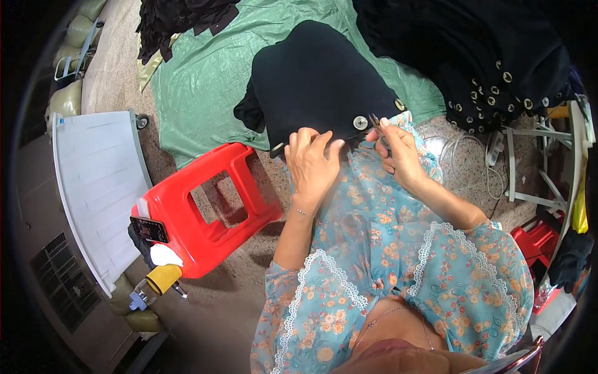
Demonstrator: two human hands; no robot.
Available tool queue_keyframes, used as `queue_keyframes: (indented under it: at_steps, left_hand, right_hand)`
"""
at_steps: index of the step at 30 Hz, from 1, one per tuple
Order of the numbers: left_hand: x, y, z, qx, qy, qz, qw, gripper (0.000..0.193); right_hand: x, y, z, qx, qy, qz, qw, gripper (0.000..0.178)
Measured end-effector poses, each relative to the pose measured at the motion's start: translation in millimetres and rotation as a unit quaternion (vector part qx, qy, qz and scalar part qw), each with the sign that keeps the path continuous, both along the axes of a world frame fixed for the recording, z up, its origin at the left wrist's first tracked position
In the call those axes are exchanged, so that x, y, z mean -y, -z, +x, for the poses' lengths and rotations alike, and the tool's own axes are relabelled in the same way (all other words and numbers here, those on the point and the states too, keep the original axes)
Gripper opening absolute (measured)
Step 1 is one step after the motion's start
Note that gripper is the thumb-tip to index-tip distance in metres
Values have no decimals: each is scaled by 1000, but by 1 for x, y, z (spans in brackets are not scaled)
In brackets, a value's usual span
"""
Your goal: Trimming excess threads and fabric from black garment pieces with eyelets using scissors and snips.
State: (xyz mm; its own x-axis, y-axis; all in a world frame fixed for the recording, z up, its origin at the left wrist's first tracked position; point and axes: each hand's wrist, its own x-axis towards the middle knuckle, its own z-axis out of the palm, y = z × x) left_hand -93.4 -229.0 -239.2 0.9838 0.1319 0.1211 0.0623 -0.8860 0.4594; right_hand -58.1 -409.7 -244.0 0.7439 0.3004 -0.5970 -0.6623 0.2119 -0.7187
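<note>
A black garment (pixel 317 75) lies spread over my lap, its far part over a green sheet. Near its close edge is a large round button (pixel 360 123), and another light button (pixel 399 105) shows at the right corner. My left hand (pixel 309 159) rests on the garment's near edge, fingers loosely spread and thumb apart, with nothing seen in it. In my right hand (pixel 398 149), just right of the large button, is a pair of small dark thread snips (pixel 377 126), blades pointing away from me. My curled fingers partly hide their handles.
Green sheeting (pixel 199 93) covers the floor ahead. A red stool (pixel 180 199) stands on the left with a phone (pixel 149 229) and a yellow-sleeved bottle (pixel 161 280). Black garments with buttons (pixel 492 93) are heaped at right, beside a metal frame (pixel 539 133). A white wheeled cart (pixel 99 181) stands far left.
</note>
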Motion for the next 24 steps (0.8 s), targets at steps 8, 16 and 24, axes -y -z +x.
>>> queue_keyframes:
  at_steps: [8, 16, 24]
  left_hand:
    - [8, 4, -1, -6, -6, 39, 999, 9]
    - [1, 13, 0, 28, -74, -164, 983, 3]
    - [-24, 26, -13, 48, -179, -468, 864, 10]
  right_hand:
    - [-2, 6, 1, 25, -20, -1, 1000, 44]
    - [-2, 5, 0, 27, -22, -10, 999, 44]
    - [-7, 0, 6, -10, -89, -6, 996, 46]
